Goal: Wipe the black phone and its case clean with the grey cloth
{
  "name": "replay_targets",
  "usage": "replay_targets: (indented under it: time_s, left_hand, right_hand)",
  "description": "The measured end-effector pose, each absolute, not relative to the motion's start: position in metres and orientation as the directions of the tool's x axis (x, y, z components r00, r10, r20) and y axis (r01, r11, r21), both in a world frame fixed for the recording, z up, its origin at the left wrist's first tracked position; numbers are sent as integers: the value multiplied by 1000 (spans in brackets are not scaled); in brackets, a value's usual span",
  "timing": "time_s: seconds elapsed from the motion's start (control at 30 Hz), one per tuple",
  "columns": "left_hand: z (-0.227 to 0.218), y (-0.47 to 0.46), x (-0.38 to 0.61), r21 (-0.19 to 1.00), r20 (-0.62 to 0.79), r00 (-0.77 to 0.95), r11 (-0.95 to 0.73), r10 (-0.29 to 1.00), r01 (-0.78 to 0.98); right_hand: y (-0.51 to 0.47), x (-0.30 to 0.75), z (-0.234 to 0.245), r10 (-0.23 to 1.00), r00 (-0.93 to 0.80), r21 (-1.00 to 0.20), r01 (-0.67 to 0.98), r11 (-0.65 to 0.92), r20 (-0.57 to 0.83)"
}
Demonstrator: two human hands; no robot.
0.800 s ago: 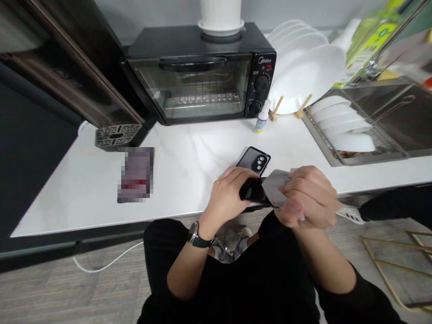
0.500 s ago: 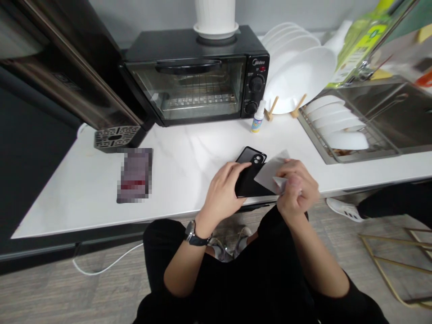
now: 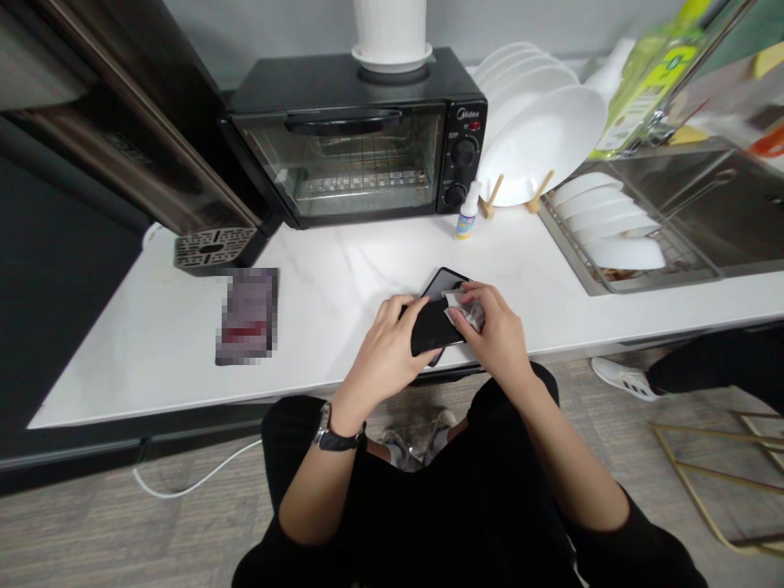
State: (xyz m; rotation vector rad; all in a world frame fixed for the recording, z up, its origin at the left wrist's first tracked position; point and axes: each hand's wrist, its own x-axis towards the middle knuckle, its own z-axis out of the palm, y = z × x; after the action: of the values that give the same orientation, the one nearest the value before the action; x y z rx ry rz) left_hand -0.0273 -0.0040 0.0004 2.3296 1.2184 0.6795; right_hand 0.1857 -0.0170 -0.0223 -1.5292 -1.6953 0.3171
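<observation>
Your right hand (image 3: pixel 497 328) pinches a crumpled white wipe (image 3: pixel 465 312) against the back of a black phone (image 3: pixel 432 322), which your left hand (image 3: pixel 389 343) grips with fingers spread, just over the white table (image 3: pixel 343 278). The wipe, flat a moment ago, now bunches over the camera corner. Beyond stand a small spray bottle (image 3: pixel 467 214) and a black Midea toaster oven (image 3: pixel 355 139).

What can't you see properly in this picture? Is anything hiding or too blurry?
All in the head view:
The black phone: the left hand, right hand and white wipe hide most of it.
The flat thing on the counter: pixelated, so unknown.
The white pot: top edge cuts it off.
</observation>
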Motion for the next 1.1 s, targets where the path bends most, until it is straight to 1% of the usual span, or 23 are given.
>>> replay_targets:
  time_s: [0.17, 0.33, 0.4, 0.5, 0.57, 0.63, 0.73, 0.77, 0.8, 0.83, 0.87, 0.93, 0.97, 1.0, 1.03, 1.1]
  left_hand:
    - [-3, -1, -41, 607, 214, 553, -553, 805, 571]
    - [-7, -9, -50, 599, 227, 409, -458, 884, 657]
    - [-9, -12, -55, 594, 215, 418, -458, 883, 661]
    - [-12, -14, -59, 582, 239, 429, -482, 871, 655]
    - [-15, -12, -60, 579, 274, 411, -490, 869, 651]
    - [-18, -10, -61, 580, 298, 406, -501, 864, 642]
    - [-20, -9, -62, 571, 298, 418, -511, 858, 643]
    - [-20, -10, -61, 566, 298, 416, -510, 859, 647]
    - [-20, -10, -61, 564, 302, 409, -507, 861, 651]
    - [-20, -11, -60, 565, 308, 399, -503, 864, 654]
    - [-19, -11, -59, 566, 317, 388, -501, 865, 655]
    - [-19, -12, -56, 562, 332, 379, -504, 864, 656]
    - [-20, -13, -55, 556, 338, 380, -508, 861, 658]
    - [-20, -13, -54, 545, 339, 387, -515, 857, 662]
    - [-21, -13, -54, 533, 341, 393, -520, 854, 667]
    - [-23, -13, -54, 514, 348, 387, -519, 854, 683]
  right_hand:
    - [-20, 181, -22, 902, 116, -650, 731, 205, 416]
    - [-21, 183, -27, 855, 104, -584, 771, 254, 508]
    - [-23, 183, -28, 848, 65, -530, 804, 268, 526]
    - [-31, 171, -28, 873, -29, -427, 864, 267, 487]
    - [-40, 154, -26, 887, -122, -371, 876, 307, 446]
    - [-48, 137, -23, 878, -255, -346, 846, 406, 406]
    - [-51, 126, -19, 792, -487, -339, 723, 602, 367]
    - [-49, 128, -18, 762, -539, -338, 685, 645, 359]
    - [-46, 133, -18, 751, -556, -338, 673, 658, 355]
    - [-42, 140, -18, 768, -533, -337, 694, 637, 356]
    - [-38, 146, -19, 805, -473, -335, 740, 584, 358]
    - [-32, 154, -21, 877, -301, -331, 840, 430, 375]
    - [-32, 153, -22, 892, -240, -330, 866, 375, 384]
    - [-34, 150, -22, 894, -227, -328, 872, 364, 387]
    - [-37, 143, -22, 885, -263, -329, 857, 397, 384]
    - [-44, 129, -21, 835, -404, -339, 779, 528, 373]
